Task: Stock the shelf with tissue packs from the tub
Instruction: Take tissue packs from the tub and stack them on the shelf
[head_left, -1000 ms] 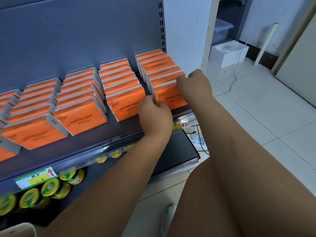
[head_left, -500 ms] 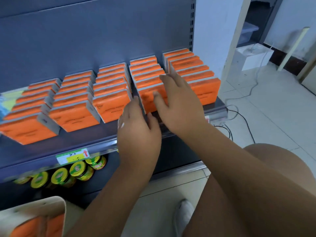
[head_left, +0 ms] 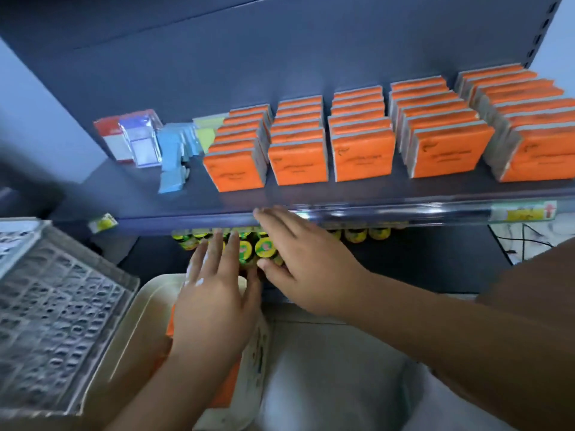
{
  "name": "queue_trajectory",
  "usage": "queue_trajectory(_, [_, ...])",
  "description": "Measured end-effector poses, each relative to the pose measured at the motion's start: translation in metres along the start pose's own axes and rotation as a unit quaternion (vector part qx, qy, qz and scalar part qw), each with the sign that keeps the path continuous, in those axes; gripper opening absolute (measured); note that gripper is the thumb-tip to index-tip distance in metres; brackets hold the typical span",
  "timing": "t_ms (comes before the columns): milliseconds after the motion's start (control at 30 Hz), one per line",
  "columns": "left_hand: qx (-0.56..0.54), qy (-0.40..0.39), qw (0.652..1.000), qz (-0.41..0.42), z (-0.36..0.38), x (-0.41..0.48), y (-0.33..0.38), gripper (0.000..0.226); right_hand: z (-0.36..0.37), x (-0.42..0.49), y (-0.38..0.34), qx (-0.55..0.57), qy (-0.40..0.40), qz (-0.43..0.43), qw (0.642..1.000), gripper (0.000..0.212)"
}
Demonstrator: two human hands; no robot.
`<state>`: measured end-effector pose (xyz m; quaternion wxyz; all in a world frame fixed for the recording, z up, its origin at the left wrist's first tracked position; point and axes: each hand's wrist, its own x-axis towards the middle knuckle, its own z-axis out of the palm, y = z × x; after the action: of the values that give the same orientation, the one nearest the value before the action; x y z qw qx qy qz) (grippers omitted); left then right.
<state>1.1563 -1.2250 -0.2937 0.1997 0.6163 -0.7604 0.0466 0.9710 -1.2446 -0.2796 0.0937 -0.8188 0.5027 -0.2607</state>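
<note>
**A:** Where are the hands?

**B:** Both are low, under the front edge of the shelf (head_left: 217, 200). The left hand (head_left: 214, 303) is flat over the cream tub (head_left: 152, 293), fingers straight and spread, holding nothing. The right hand (head_left: 308, 265) is just beside it, fingers also stretched out and empty. Its fingertips reach the shelf's front rail, but I cannot tell whether they touch it.

**A:** And the tissue packs?

**B:** The orange tissue packs (head_left: 298, 160) stand on the shelf in five rows running front to back. More orange wrapping (head_left: 227, 387) shows in the tub beneath the left hand and wrist. It is too blurred to count.

**A:** What else is there?

**B:** Left of the rows lie blue packets (head_left: 174, 150) and red-and-white boxes (head_left: 121, 141). Jars with green-and-yellow lids (head_left: 264, 247) sit on the lower level behind the fingers. A grey plastic crate (head_left: 56, 321) is beside the tub at the left, and a price tag (head_left: 522, 213) is on the rail at the right.
</note>
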Motion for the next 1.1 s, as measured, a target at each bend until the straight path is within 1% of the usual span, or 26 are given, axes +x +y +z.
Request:
queue_trajectory(67, [0.007, -0.02, 1.0, -0.018, -0.005, -0.019, -0.024, 0.065, 0.021, 0.004, -0.018, 0.01, -0.025, -0.014, 1.0, 0.068])
queue_trajectory(233, [0.034, -0.052, 0.997, -0.055, -0.003, -0.057, -0.081, 0.059, 0.063, 0.014, -0.059, 0.033, -0.091, -0.037, 0.995, 0.071])
queue_trajectory(300, [0.024, -0.057, 0.997, -0.041, -0.002, -0.063, -0.091, 0.059, 0.074, 0.016, -0.064, 0.041, -0.112, -0.032, 0.992, 0.073])
queue_trajectory(333, [0.016, -0.062, 0.997, -0.047, -0.001, -0.069, -0.1, 0.058, 0.082, 0.018, -0.068, 0.039, -0.128, -0.039, 0.99, 0.073])
queue_trajectory(400, [-0.005, -0.084, 0.993, -0.086, -0.003, -0.079, -0.117, 0.053, 0.101, 0.026, -0.078, 0.029, -0.166, -0.061, 0.984, 0.07])
queue_trajectory(433, [-0.021, -0.106, 0.987, -0.123, -0.001, -0.084, -0.127, 0.05, 0.111, 0.031, -0.082, 0.026, -0.19, -0.066, 0.979, 0.067])
queue_trajectory(500, [-0.073, -0.155, 0.958, -0.231, 0.001, -0.092, -0.145, 0.043, 0.133, 0.039, -0.088, 0.023, -0.24, -0.065, 0.968, 0.061])
queue_trajectory(567, [-0.126, -0.179, 0.917, -0.334, 0.004, -0.095, -0.164, 0.029, 0.154, 0.046, -0.089, 0.007, -0.286, -0.068, 0.956, 0.054])
queue_trajectory(633, [-0.164, -0.194, 0.876, -0.411, 0.01, -0.096, -0.187, 0.015, 0.173, 0.053, -0.091, -0.014, -0.329, -0.074, 0.941, 0.051])
queue_trajectory(667, [-0.181, -0.201, 0.858, -0.436, 0.014, -0.096, -0.197, 0.015, 0.183, 0.056, -0.091, -0.027, -0.35, -0.072, 0.934, 0.049])
queue_trajectory(700, [-0.201, -0.206, 0.842, -0.456, 0.018, -0.095, -0.206, 0.019, 0.193, 0.059, -0.091, -0.046, -0.369, -0.071, 0.926, 0.049])
queue_trajectory(767, [-0.24, -0.197, 0.814, -0.491, 0.029, -0.094, -0.22, 0.027, 0.214, 0.067, -0.091, -0.088, -0.41, -0.069, 0.905, 0.059])
queue_trajectory(800, [-0.246, -0.194, 0.807, -0.501, 0.034, -0.091, -0.225, 0.025, 0.226, 0.07, -0.089, -0.1, -0.431, -0.071, 0.894, 0.065])
queue_trajectory(833, [-0.249, -0.195, 0.802, -0.507, 0.04, -0.088, -0.228, 0.023, 0.236, 0.072, -0.087, -0.109, -0.458, -0.069, 0.88, 0.065])
queue_trajectory(900, [-0.244, -0.226, 0.794, -0.509, 0.054, -0.084, -0.23, 0.024, 0.249, 0.074, -0.088, -0.12, -0.509, -0.058, 0.851, 0.047])
queue_trajectory(933, [-0.236, -0.247, 0.796, -0.5, 0.06, -0.082, -0.232, 0.023, 0.255, 0.073, -0.088, -0.116, -0.516, -0.046, 0.848, 0.039])
queue_trajectory(1000, [-0.223, -0.283, 0.801, -0.478, 0.073, -0.08, -0.232, 0.022, 0.268, 0.067, -0.085, -0.099, -0.524, -0.026, 0.846, 0.037])
queue_trajectory(1033, [-0.214, -0.311, 0.801, -0.465, 0.083, -0.081, -0.236, 0.027, 0.272, 0.063, -0.083, -0.088, -0.529, -0.016, 0.844, 0.038])
queue_trajectory(1100, [-0.184, -0.369, 0.803, -0.431, 0.105, -0.082, -0.247, 0.046, 0.278, 0.057, -0.078, -0.076, -0.551, 0.004, 0.831, 0.039])
